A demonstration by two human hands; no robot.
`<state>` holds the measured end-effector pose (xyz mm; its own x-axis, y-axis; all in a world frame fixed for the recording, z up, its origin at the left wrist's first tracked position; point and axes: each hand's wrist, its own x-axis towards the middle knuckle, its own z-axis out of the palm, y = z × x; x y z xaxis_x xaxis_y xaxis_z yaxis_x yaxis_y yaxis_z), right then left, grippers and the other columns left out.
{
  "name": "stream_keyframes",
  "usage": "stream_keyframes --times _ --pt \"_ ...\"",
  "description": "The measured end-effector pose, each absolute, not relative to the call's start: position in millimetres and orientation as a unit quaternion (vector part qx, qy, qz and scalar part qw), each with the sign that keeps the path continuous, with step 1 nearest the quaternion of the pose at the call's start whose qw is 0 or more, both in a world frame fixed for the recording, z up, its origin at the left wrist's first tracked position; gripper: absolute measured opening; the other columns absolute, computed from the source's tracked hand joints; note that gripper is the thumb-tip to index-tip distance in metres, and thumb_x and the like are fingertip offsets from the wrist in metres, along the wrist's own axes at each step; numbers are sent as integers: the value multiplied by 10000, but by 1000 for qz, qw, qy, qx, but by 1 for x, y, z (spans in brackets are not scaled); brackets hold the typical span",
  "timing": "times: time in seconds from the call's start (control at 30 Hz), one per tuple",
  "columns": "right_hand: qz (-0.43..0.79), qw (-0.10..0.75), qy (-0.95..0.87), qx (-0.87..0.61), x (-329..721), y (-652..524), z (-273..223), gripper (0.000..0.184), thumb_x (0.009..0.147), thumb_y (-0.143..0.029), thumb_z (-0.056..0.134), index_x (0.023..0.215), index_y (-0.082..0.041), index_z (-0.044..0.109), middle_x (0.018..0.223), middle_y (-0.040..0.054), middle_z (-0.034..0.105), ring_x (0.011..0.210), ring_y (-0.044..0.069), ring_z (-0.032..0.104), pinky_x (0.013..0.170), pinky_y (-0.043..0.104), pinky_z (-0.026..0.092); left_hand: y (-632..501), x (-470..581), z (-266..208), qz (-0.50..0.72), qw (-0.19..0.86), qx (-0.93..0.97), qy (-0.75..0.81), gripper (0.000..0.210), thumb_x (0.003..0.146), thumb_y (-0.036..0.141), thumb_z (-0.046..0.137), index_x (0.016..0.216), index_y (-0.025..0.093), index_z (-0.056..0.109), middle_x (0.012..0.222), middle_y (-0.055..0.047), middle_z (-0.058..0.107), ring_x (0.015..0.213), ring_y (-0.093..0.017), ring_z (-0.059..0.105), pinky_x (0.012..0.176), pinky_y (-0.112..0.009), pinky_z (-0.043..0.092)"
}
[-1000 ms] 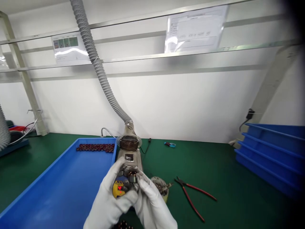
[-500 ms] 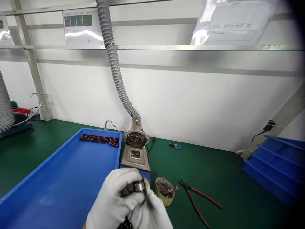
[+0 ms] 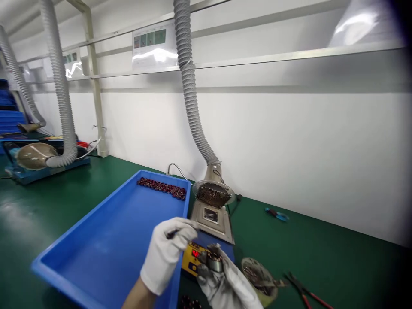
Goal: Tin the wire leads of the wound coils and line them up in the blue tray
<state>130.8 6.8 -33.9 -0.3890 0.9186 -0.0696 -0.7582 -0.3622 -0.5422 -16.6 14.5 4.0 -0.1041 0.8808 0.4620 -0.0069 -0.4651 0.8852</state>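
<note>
My left hand [image 3: 169, 253], in a white glove, is above the right part of the blue tray [image 3: 106, 240]. Its fingers are pinched together, and a small dark thing [image 3: 171, 234] shows between them, too hidden to name. Lower right, my gloved right hand [image 3: 225, 279] grips a small round metal part [image 3: 215, 262] with a silver side and copper-coloured spots on top. The glove's fingertips are stained grey. Just behind the hands is a solder pot [image 3: 193, 259] with a yellow front and a lit red display. The two hands are apart.
Rows of dark red-brown round parts [image 3: 161, 188] lie at the tray's far end; more [image 3: 189, 302] sit at the bottom edge. On the right are a round tin [image 3: 273, 296], red-handled pliers [image 3: 305, 294] and blue-handled cutters [image 3: 277, 214]. An exhaust hose [image 3: 193, 98] hangs over the pot.
My hands were together around the silver part; now they are apart, the left up and away, the right keeping the part. The view has turned left, showing more of the bench there.
</note>
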Motion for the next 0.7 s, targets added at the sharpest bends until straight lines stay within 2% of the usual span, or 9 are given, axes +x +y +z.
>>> stream_keyframes --times 0.07,0.17,0.27,0.37,0.57,0.7 --pt "796 536 -213 -186 131 4 -31 249 646 -238 736 887 -217 675 819 59 715 708 175 662 701 327 510 12 -19 7 609 383 573 392 126 715 170 584 786 161 688 945 -83 694 877 -221 629 772 -295 488" --pt "784 551 -218 -186 131 4 -27 291 636 -263 740 912 -200 671 829 69 712 732 187 660 725 346 511 9 -15 11 513 452 602 413 247 641 118 650 869 198 701 1043 -62 675 960 -230 607 833 -289 469" --pt "741 590 -249 -203 134 10 -29 249 598 -190 761 835 -185 687 788 52 716 755 192 655 779 358 500 8 -7 10 504 487 584 409 130 672 123 611 724 191 709 955 -50 694 858 -196 630 750 -252 489" --pt "708 617 -270 -211 137 16 -35 225 568 -120 766 773 -174 694 777 44 717 748 185 654 803 342 492 10 -2 8 522 495 571 395 115 672 120 606 678 183 702 909 -46 696 782 -174 626 687 -234 482" --pt "708 612 -281 -213 136 27 -47 221 547 -112 776 744 -171 695 751 51 712 719 193 652 795 368 494 9 -6 11 528 467 592 390 97 685 104 582 645 162 649 816 -52 675 766 -180 595 692 -255 447" --pt "732 573 -309 -201 139 34 -50 254 484 -88 796 691 -179 681 730 48 711 707 198 647 744 364 510 8 -5 4 566 514 555 326 49 721 155 604 679 163 628 752 -27 635 754 -173 574 678 -245 433"
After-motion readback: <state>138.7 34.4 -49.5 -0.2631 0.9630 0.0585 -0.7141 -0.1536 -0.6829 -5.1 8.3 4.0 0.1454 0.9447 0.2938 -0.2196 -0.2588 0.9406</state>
